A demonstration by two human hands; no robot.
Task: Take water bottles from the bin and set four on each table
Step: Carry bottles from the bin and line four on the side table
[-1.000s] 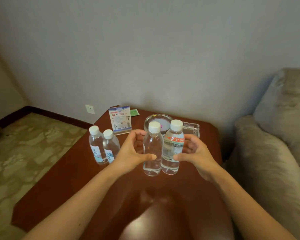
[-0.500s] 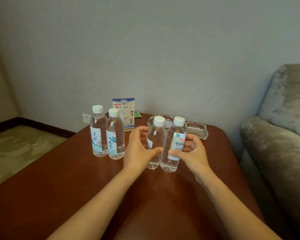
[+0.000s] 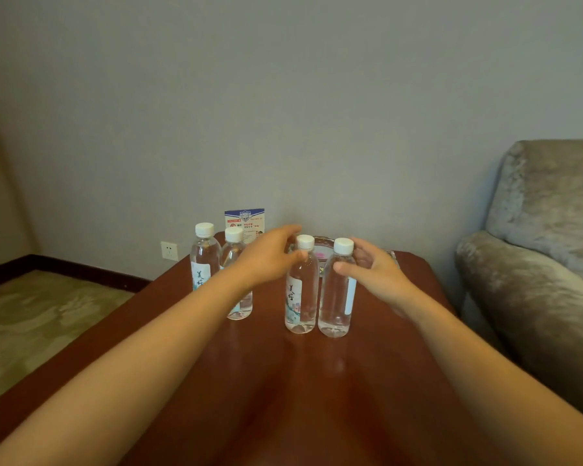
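Four clear water bottles with white caps stand upright on the dark red-brown table (image 3: pixel 367 381). The left pair are one bottle (image 3: pixel 203 260) at the far left and a second bottle (image 3: pixel 233 243) partly hidden behind my left forearm. The right pair are a third bottle (image 3: pixel 302 297) and a fourth bottle (image 3: pixel 335 301), side by side and touching. My left hand (image 3: pixel 266 260) is loosely cupped at the third bottle's neck, with the thumb touching it and the fingers spread behind the cap. My right hand (image 3: pixel 376 275) has its thumb on the fourth bottle's shoulder and its fingers loose behind.
A printed card stand (image 3: pixel 244 220) and a glass dish (image 3: pixel 320 253) sit at the table's back, by the grey wall. A grey upholstered armchair (image 3: pixel 535 264) stands close on the right. Patterned carpet (image 3: pixel 41 317) lies to the left, and a wall socket (image 3: pixel 169 251) is low on the wall.
The two right bottles now stand on the table. Both hands have slid up from the bottles' bodies to their necks, and the grips have loosened. The view has dropped lower.
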